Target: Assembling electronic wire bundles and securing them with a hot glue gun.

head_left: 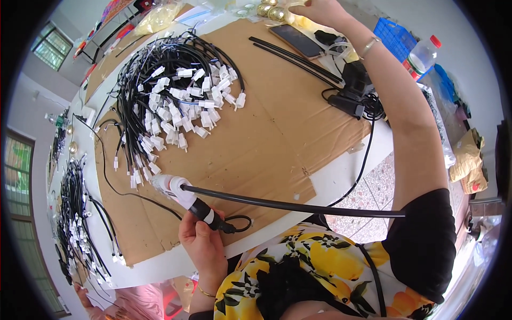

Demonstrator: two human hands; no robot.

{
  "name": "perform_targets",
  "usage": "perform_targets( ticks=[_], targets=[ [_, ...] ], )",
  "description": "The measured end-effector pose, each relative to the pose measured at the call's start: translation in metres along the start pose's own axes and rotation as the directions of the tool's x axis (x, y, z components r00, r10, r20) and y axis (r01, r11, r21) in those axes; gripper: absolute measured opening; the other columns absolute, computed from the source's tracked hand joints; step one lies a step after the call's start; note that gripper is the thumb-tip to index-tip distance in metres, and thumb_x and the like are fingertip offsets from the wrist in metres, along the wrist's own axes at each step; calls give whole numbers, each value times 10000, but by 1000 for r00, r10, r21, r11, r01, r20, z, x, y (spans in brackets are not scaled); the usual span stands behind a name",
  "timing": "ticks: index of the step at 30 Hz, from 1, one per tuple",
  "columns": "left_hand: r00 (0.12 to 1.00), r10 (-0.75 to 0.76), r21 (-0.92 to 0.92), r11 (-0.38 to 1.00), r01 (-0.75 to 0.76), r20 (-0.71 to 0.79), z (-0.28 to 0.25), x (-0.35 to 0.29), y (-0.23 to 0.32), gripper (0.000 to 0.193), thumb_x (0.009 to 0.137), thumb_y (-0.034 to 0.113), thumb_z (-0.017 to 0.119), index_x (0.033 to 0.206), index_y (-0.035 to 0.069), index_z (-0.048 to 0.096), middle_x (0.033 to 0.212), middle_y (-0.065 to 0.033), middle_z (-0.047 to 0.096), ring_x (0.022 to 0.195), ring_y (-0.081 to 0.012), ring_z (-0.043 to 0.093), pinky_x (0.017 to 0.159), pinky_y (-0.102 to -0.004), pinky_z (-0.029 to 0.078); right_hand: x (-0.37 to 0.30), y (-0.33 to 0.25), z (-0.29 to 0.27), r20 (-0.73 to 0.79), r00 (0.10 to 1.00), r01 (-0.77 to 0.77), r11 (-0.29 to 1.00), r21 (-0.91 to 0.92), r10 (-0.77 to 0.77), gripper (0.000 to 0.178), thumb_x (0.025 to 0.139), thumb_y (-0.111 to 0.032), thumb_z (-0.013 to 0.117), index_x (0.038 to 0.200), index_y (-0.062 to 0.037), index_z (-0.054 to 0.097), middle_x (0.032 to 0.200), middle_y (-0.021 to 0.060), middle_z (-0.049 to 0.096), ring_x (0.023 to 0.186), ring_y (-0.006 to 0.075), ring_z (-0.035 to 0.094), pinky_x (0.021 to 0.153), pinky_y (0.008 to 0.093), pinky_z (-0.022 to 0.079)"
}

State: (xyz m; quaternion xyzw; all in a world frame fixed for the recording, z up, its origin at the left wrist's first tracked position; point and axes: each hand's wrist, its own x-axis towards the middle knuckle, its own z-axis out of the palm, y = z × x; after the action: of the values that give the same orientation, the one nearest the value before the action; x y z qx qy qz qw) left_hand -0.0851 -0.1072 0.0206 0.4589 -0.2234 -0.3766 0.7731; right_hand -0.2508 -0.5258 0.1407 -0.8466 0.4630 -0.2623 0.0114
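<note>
Cardboard point(277, 138) below; left hand point(207, 242) grips black-and-white device point(200, 209); right hand point(324, 12) cropped, grip unclear.

We can cross the middle of the cardboard point(272, 141).
The cable pile point(181, 101) blocks us left, the phone point(296, 41) far right, a black cord point(298, 206) nearside.

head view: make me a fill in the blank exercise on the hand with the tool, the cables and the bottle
1. The hand holding the white-and-black tool is the person's ____ one.
2. The connectors on the piled black cables are ____.
3. The cap on the clear bottle is ____.
4. The crate beside that bottle is ____.

Missing words: left; white; red; blue
</note>
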Motion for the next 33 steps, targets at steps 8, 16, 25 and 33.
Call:
perform_targets(
  ticks=[8, 16, 25, 33],
  targets=[
    [998, 53, 43, 998, -54, 25, 5, -2, 4, 344, 815, 203, 601, 1048, -30, 506, 890, -89, 581, 785, -193, 560, 750, -318, 457, -134, -68, -28, 199, 901, 263, 851, 454, -385, 287, 752, -203, 591, 948, 6, 606, 903, 150, 619, 830, 256, 593, 741, 313, 470],
    [984, 140, 64, 987, -148, 112, 23, 6, 11, 395, 814, 214, 604, 1089, -44, 488, 911, -100, 587, 803, -180, 566, 746, -317, 473, -198, -132, 16, 110, 557, 314, 332, 890, -823, 562, 694, -292, 673, 1114, 32, 487, 974, 206, 561, 924, 327, 536, 798, 352, 429],
    [950, 307, 51, 949, -310, 48, 43, 16, 17, 199, 819, 119, 586, 925, -24, 497, 869, -70, 577, 770, -145, 555, 756, -266, 460, -200, -188, 20, 195, 562, -292, 28, 956, -804, 433, 733, -333, 640, 1005, -12, 537, 864, 67, 594, 786, 124, 526, 743, 259, 430],
    [959, 281, 80, 956, -283, 26, 60, 25, 4, 89, 829, 63, 570, 887, 5, 534, 834, -17, 560, 717, -55, 488, 655, -185, 403, -206, -184, 38, 246, 676, -427, -98, 899, -694, 422, 798, -340, 599, 1011, 17, 529, 902, 34, 542, 849, 98, 470, 753, 250, 408]
  ],
)
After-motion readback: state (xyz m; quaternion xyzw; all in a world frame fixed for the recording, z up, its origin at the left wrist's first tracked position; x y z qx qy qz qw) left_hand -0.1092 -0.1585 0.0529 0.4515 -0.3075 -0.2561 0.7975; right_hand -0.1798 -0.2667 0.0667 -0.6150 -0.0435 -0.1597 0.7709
